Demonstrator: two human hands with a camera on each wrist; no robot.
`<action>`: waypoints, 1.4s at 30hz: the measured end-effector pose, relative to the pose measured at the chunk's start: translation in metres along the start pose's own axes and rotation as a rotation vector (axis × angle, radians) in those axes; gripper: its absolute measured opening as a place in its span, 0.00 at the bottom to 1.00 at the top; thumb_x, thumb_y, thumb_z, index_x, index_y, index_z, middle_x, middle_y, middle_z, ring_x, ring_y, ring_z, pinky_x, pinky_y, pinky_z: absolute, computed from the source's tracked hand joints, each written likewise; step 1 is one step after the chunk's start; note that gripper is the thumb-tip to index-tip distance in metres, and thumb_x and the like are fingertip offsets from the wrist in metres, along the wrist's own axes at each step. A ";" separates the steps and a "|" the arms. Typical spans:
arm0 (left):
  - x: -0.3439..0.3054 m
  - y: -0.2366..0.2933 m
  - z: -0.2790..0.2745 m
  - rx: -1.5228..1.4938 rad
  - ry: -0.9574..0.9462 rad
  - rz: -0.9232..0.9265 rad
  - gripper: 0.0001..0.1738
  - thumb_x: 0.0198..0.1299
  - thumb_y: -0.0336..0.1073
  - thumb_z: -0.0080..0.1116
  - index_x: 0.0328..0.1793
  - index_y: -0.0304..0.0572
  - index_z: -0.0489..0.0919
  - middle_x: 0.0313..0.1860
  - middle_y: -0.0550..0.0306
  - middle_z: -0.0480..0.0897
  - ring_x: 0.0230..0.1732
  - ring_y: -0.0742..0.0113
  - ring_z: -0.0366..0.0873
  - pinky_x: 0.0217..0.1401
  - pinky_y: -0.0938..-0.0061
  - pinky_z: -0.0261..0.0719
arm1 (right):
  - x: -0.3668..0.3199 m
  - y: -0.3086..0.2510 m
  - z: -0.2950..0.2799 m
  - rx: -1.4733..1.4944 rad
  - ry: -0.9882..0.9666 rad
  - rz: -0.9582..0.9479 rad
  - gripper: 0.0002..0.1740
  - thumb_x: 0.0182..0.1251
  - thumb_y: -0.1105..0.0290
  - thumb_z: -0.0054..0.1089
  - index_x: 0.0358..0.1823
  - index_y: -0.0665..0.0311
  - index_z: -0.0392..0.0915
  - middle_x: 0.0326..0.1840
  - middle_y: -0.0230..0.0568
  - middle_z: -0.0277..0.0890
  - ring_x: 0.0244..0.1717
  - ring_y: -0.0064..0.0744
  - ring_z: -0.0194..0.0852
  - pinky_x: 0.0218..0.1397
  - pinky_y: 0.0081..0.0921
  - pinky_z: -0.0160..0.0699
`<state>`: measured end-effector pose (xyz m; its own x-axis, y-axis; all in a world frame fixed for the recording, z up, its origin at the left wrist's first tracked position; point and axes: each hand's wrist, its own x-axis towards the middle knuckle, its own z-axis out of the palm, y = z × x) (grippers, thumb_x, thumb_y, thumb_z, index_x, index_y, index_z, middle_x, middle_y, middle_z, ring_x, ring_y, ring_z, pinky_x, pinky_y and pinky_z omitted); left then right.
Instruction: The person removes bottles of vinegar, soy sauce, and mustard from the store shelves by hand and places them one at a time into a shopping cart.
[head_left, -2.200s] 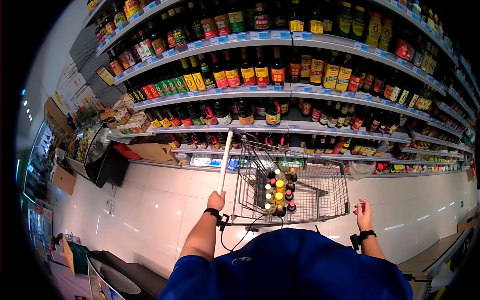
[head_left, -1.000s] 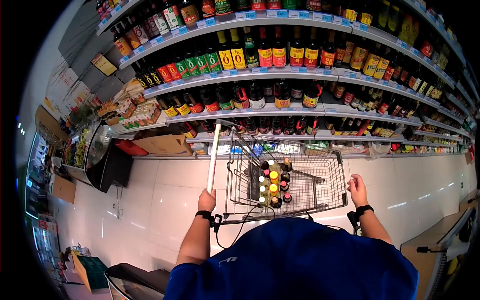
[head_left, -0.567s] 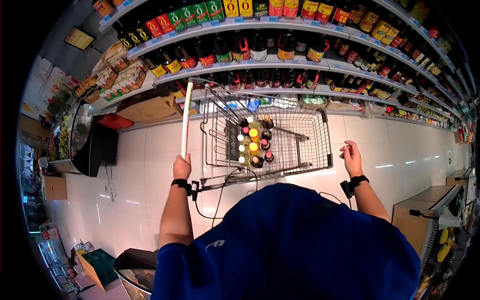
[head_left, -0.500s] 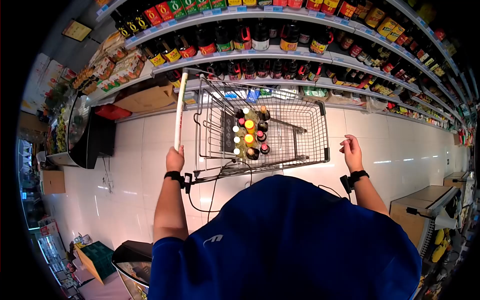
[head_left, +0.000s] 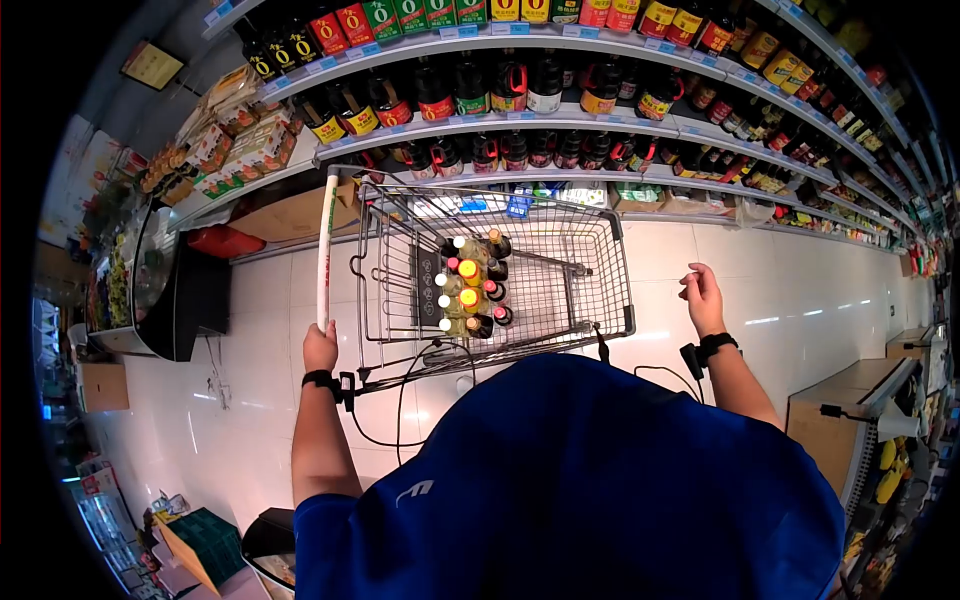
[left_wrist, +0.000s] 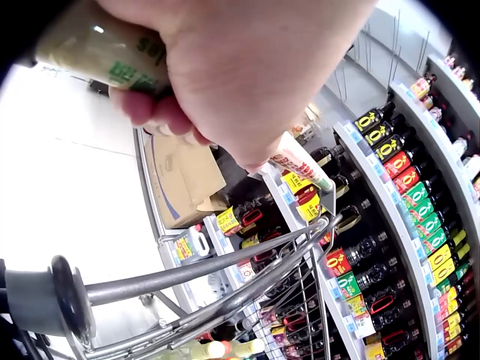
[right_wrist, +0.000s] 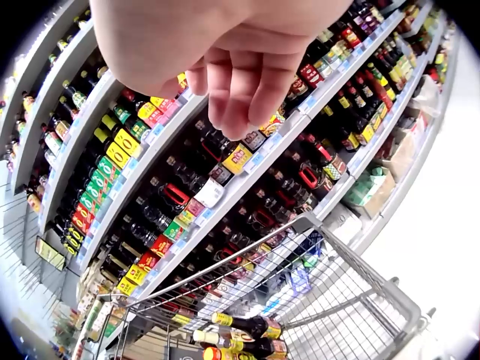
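Note:
My left hand [head_left: 320,350] grips the near end of the white cart handle [head_left: 327,250]; in the left wrist view its fingers [left_wrist: 169,116] curl round the bar. The wire shopping cart [head_left: 590,240] stands sideways before me, its handle to the left. Several bottles [head_left: 469,297] with white, yellow and pink caps stand together at the handle end of its basket. My right hand [head_left: 704,300] is held in the air past the cart's right end, fingers loosely bent and holding nothing. In the right wrist view the fingers [right_wrist: 238,97] hang in front of the shelves.
Long shelves [head_left: 520,122] of sauce bottles curve along the far side, close behind the cart. A black display case [head_left: 185,290] and a cardboard box [head_left: 290,215] are at the left. A wooden cabinet [head_left: 835,410] stands at the right. Cables run from both wrists.
The cart and my left hand on its handle have shifted left in the head view. My right hand has stayed raised at the right. The view has tipped down, so the upper shelves have left it.

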<state>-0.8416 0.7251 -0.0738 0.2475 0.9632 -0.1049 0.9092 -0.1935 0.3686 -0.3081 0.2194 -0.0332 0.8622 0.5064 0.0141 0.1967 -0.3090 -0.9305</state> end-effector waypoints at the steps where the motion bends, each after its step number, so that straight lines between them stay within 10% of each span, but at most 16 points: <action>1: 0.011 -0.009 -0.003 -0.042 -0.042 -0.037 0.26 0.68 0.52 0.54 0.38 0.30 0.76 0.32 0.33 0.82 0.37 0.34 0.81 0.39 0.51 0.77 | -0.008 -0.002 0.011 -0.013 0.030 0.003 0.13 0.74 0.72 0.50 0.57 0.64 0.70 0.35 0.34 0.75 0.31 0.22 0.74 0.38 0.21 0.80; 15: 0.116 -0.099 -0.036 -0.048 -0.042 -0.014 0.24 0.67 0.51 0.55 0.41 0.30 0.76 0.36 0.33 0.82 0.40 0.33 0.80 0.43 0.49 0.77 | -0.057 -0.057 0.094 -0.004 0.133 0.066 0.13 0.73 0.74 0.50 0.56 0.64 0.70 0.35 0.34 0.74 0.34 0.22 0.75 0.37 0.22 0.81; 29: 0.166 -0.126 -0.041 0.111 0.015 -0.095 0.21 0.69 0.48 0.52 0.47 0.32 0.71 0.41 0.31 0.81 0.45 0.32 0.79 0.47 0.47 0.76 | 0.048 -0.075 0.078 -0.020 0.048 -0.038 0.13 0.72 0.73 0.53 0.55 0.65 0.70 0.34 0.34 0.75 0.31 0.22 0.75 0.35 0.21 0.79; 38: 0.179 -0.012 -0.073 0.409 -0.082 -0.411 0.29 0.61 0.50 0.56 0.60 0.35 0.72 0.53 0.36 0.80 0.58 0.40 0.77 0.61 0.53 0.75 | 0.132 -0.090 0.074 0.162 -0.012 -0.103 0.13 0.73 0.73 0.53 0.56 0.66 0.70 0.37 0.33 0.76 0.37 0.21 0.77 0.41 0.21 0.78; 42: 0.207 0.084 -0.097 0.239 0.014 0.300 0.24 0.61 0.45 0.59 0.55 0.31 0.77 0.50 0.39 0.83 0.52 0.42 0.81 0.55 0.56 0.78 | 0.189 -0.142 0.077 0.326 -0.080 -0.155 0.12 0.75 0.69 0.52 0.54 0.66 0.73 0.44 0.35 0.80 0.46 0.23 0.79 0.47 0.20 0.78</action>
<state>-0.7462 0.9263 0.0253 0.5114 0.8593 -0.0120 0.8499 -0.5037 0.1548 -0.2091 0.4209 0.0737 0.7921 0.5922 0.1479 0.1522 0.0430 -0.9874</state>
